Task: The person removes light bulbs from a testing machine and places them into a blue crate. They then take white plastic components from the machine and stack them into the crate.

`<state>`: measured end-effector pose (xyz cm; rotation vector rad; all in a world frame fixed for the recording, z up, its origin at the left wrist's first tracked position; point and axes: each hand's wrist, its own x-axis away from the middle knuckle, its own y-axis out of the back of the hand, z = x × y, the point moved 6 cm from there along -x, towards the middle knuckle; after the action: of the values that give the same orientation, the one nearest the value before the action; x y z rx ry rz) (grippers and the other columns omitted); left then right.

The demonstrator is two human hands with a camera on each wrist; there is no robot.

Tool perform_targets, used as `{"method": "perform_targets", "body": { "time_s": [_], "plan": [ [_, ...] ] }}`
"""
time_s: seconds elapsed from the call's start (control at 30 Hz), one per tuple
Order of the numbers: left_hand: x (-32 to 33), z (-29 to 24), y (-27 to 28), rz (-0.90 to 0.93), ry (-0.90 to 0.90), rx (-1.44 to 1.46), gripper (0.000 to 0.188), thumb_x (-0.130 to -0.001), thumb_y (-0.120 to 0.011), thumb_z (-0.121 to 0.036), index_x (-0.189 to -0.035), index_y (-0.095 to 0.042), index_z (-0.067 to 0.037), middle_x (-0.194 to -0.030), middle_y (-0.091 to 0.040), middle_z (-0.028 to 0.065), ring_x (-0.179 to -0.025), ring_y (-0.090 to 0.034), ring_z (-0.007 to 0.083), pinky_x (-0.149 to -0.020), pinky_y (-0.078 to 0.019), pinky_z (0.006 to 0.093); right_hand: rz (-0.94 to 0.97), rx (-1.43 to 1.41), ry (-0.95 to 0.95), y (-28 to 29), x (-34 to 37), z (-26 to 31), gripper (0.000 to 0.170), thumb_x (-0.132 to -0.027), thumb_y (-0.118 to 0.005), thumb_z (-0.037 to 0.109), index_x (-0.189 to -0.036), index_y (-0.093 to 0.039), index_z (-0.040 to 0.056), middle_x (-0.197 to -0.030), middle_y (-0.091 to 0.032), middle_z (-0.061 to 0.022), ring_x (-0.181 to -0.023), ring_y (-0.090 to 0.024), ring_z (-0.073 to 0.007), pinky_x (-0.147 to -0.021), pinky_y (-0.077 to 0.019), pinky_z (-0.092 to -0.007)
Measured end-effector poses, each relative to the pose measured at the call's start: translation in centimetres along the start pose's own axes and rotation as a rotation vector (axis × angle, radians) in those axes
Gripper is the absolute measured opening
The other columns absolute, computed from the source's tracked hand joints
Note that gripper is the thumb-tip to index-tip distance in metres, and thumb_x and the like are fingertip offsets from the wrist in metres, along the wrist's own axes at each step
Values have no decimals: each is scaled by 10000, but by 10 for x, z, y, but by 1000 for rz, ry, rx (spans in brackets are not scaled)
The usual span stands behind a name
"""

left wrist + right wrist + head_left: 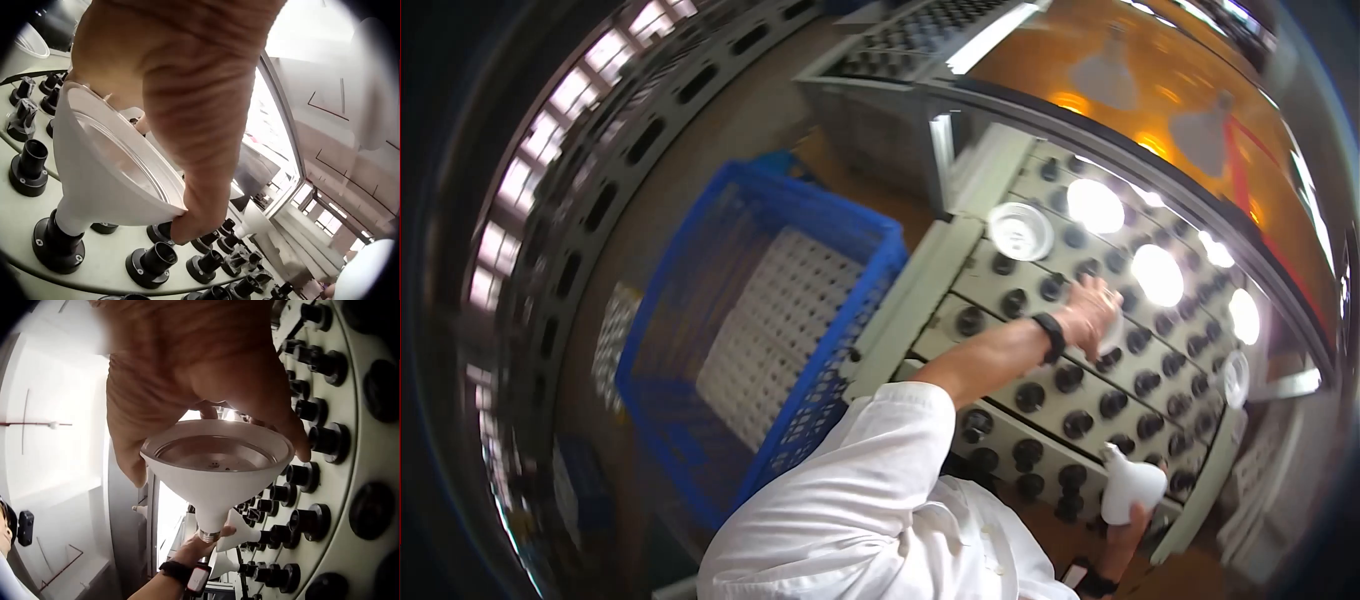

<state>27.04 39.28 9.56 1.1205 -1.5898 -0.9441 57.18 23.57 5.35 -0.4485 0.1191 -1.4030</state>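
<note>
In the head view my left hand (1090, 312) reaches out over a pale board (960, 285) set with rows of black sockets (1078, 424). Its fingers and thumb grip the rim of a white cone-shaped lamp housing (103, 165), whose narrow neck sits in a black socket (57, 247) in the left wrist view. Nearer the body, my right hand (1137, 518) holds a second white lamp housing (1130, 487) with its neck pointing away. The right wrist view shows this housing's open face (215, 453), fingers spread round its rim, and metal screw base (209, 536).
Bright lit lamps (1095, 205) and an unlit one (1020, 232) stand in other sockets. Left of the board is a blue crate (662, 270) with white perforated trays (775, 310). An orange transparent panel (1040, 65) in a dark frame rises along the far side.
</note>
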Motion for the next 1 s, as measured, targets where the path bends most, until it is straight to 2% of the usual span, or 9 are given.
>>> {"method": "perform_targets", "body": {
  "time_s": [0.1,0.17,0.33,0.4,0.43,0.53,0.67,0.8,1.0],
  "plan": [
    [15,10,-15,-188,-61,2,1095,-415,-817,-403,-1338,-352,-42,-1251,-391,262,-1131,-416,397,-930,-373,468,32,-236,-45,-6,-20,13,777,-782,-577,262,-1434,-176,134,-1316,-419,-125,-1166,-463,-306,-948,-393,-552],
    [24,4,30,-707,-229,159,1005,-389,-813,-366,-1240,-401,-25,-1182,-420,248,-1066,-436,390,-884,-388,484,-4,-250,-28,-16,-47,13,768,-785,-561,258,-1436,-173,136,-1322,-413,-131,-1187,-444,-308,-964,-363,-586],
    [126,103,94,-210,-191,1503,955,-554,-751,-280,-1335,-286,17,-1193,-485,154,-1102,-500,236,-908,-423,373,323,-214,2,-129,-111,32,857,-735,-581,281,-1441,-129,104,-1401,-292,-209,-1286,-329,-356,-1026,-294,-561],
    [176,181,53,-539,-495,1833,647,-717,-651,-188,-1287,-395,-21,-1167,-513,114,-991,-557,183,-860,-445,311,648,-251,40,-215,-116,37,882,-726,-585,282,-1441,-109,83,-1441,-206,-235,-1318,-264,-378,-1042,-254,-562],
    [224,221,37,-489,-421,2045,596,-744,-630,-186,-1284,-421,-41,-1141,-543,111,-962,-578,212,-870,-446,334,884,-273,47,-259,-114,35,864,-737,-570,259,-1440,-106,68,-1460,-156,-242,-1339,-215,-393,-1056,-202,-588],
    [375,344,-48,-915,-99,2403,640,-742,-624,-353,-1275,-417,-65,-1186,-515,152,-1099,-522,313,-936,-444,448,575,-243,-245,-298,-157,-39,831,-752,-555,231,-1429,-122,19,-1448,-203,-235,-1312,-269,-392,-1055,-266,-526],
    [535,435,-186,-1387,490,2348,638,-787,-559,-373,-1325,-332,-117,-1264,-427,160,-1148,-462,367,-887,-436,580,1090,58,-534,-498,-136,-145,782,-761,-558,257,-1420,-196,42,-1340,-386,-165,-1219,-420,-282,-1012,-356,-391],
    [594,470,-310,-1475,777,2469,535,-798,-523,-337,-1259,-413,-90,-1157,-521,155,-1028,-547,349,-805,-479,532,1281,397,-745,-660,-52,-274,694,-761,-595,236,-1366,-310,50,-1175,-509,-138,-1030,-546,-253,-881,-465,-367],
    [600,484,-421,-1522,1040,2631,483,-807,-488,-299,-1232,-440,-76,-1085,-560,147,-981,-575,313,-805,-495,461,1172,741,-1095,-699,18,-499,524,-768,-590,209,-1220,-426,3,-1056,-559,-149,-921,-577,-267,-791,-495,-386]
  ]
}}
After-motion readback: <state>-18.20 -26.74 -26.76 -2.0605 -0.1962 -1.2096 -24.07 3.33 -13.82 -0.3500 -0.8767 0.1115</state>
